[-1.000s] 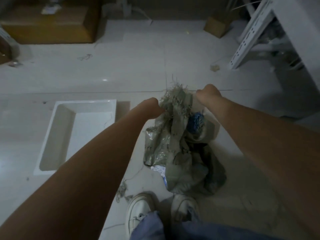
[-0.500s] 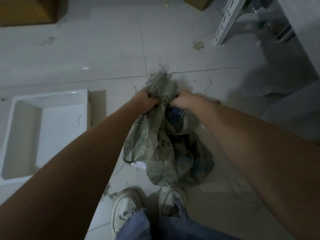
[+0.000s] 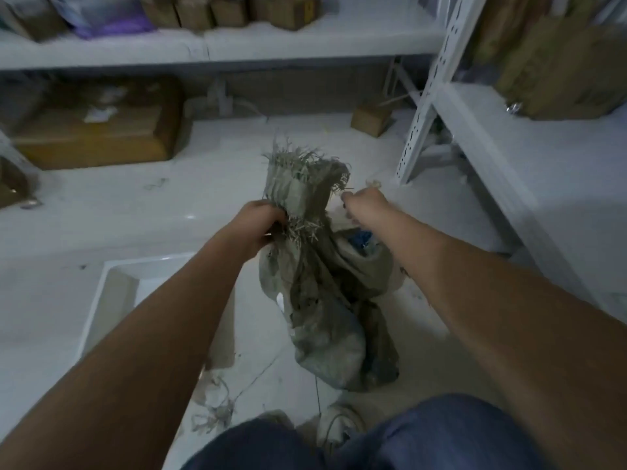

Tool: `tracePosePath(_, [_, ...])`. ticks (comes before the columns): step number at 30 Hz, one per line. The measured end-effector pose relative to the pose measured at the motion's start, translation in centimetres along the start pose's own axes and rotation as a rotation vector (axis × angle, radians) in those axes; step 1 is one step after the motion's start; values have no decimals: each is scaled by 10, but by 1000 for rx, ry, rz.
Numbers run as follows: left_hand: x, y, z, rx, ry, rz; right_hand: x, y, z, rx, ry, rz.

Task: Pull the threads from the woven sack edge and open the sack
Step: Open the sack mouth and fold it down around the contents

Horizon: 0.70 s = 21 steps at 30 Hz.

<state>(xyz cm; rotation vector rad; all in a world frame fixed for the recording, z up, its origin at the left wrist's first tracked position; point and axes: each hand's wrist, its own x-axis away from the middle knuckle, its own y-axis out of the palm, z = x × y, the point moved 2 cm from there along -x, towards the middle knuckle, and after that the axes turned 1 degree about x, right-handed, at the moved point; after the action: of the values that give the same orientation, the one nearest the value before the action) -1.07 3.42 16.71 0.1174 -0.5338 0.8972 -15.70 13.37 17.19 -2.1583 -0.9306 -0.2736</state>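
A grey-green woven sack (image 3: 322,300) stands crumpled on the white floor in front of my feet. Its frayed top edge (image 3: 302,167) sticks up with loose threads fanning out. My left hand (image 3: 261,222) is shut on the bunched neck of the sack, just below the fringe. My right hand (image 3: 363,203) is to the right of the frayed edge, its fingers pinched on a thin thread (image 3: 346,189) that runs from the fringe. Something blue (image 3: 363,240) shows inside the sack's mouth below my right hand.
A white rectangular tray (image 3: 112,300) lies on the floor at the left. Pulled threads (image 3: 217,408) lie near my shoes. A white metal rack (image 3: 441,79) stands at the right, shelves with brown boxes (image 3: 101,130) at the back.
My view has tilted up, showing shelves. The sack's top stands taller. My right hand has left the sack neck and moved right, pinching a thread; my left hand still grips the neck.
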Motion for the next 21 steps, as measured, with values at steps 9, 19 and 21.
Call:
tracePosePath(9, [85, 8, 28, -55, 144, -341, 80, -16, -24, -506, 57, -284])
tracePosePath(19, [95, 10, -3, -218, -145, -235, 95, 22, 20, -152, -85, -301])
tracePosePath(21, [89, 12, -7, -248, -113, -202, 94, 28, 14, -104, -118, -301])
